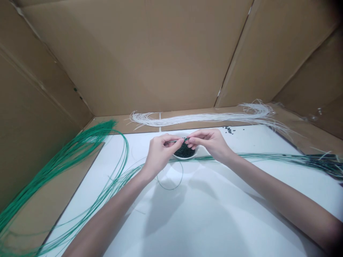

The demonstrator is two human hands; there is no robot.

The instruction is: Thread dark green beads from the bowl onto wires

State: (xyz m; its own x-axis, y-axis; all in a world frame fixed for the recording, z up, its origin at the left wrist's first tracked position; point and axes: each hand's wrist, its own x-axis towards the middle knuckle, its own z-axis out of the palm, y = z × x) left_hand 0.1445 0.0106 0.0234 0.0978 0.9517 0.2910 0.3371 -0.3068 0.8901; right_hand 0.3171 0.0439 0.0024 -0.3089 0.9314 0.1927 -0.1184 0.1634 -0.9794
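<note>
My left hand (164, 151) is closed in a pinch on a thin green strand (170, 189), whose loose part loops down below the hands. Facing it, my right hand (207, 142) pinches a tiny dark green piece (186, 140) at the strand's end; fingers partly cover it. The fingertips of both hands nearly meet above a small white bowl (184, 157). Many small dark green pieces (184, 150) fill this bowl. Behind and below the wrists, a bundle of green strands (257, 156) runs across the white board.
A thick green bundle (59, 159) curves along the left side. White strands (187, 118) lie along the back. Several loose dark pieces (229, 130) are scattered behind my right hand. Dark-tipped strands (321, 162) reach the right edge. Cardboard walls (150, 53) surround the white board (203, 221).
</note>
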